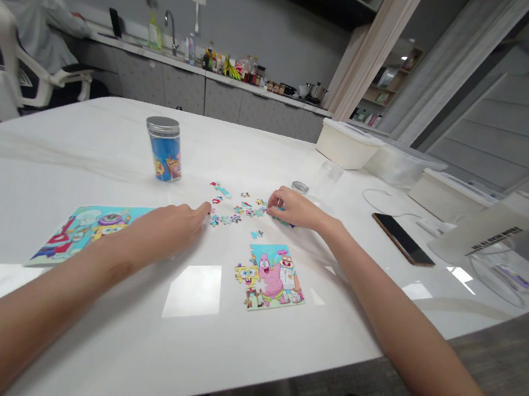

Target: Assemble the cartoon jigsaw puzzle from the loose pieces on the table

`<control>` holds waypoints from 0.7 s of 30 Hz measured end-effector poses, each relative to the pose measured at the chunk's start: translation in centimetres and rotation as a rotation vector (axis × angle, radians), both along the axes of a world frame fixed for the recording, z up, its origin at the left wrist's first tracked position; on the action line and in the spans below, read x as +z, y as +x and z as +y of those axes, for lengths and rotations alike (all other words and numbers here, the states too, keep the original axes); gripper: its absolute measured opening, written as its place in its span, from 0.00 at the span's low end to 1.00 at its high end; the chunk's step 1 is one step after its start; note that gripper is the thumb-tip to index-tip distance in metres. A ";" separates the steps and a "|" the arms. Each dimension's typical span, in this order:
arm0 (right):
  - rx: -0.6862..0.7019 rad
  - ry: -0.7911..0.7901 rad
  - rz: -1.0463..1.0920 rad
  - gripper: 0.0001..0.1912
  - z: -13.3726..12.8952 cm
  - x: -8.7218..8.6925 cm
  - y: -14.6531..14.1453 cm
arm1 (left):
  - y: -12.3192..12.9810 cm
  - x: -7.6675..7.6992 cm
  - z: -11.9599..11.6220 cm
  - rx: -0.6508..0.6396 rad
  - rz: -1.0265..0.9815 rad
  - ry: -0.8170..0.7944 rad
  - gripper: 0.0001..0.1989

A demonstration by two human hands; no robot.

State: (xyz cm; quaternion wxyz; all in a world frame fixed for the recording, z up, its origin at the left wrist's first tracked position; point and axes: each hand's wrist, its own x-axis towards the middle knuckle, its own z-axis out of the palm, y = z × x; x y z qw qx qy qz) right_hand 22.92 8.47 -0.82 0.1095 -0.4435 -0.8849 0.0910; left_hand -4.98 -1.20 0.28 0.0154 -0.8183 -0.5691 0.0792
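A partly joined jigsaw puzzle (276,278) with cartoon characters lies in front of me, its left edge ragged. Beyond it, loose puzzle pieces (230,219) are scattered, and one blue piece (257,234) sits just above the joined part. My right hand (296,208) reaches in from the right, fingertips pinched down on a puzzle piece at the pile's right end. At the pile's left edge is my left hand (176,227), its fingers curled together; what they hold, if anything, is hidden. Under my left forearm lies a picture card (81,231) with similar cartoon characters, partly covered.
A blue-printed canister (166,149) with a silver lid stands at left. Past my right hand are a clear jar (328,178) and a metal lid (299,187). Rightward lie a phone (402,239), cables and storage boxes (347,145). A person (45,19) sits far left.
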 end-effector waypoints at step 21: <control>0.116 -0.026 0.014 0.11 0.3 0.5 0.7 | 0.0 -0.2 0.1 0.007 0.009 0.013 0.20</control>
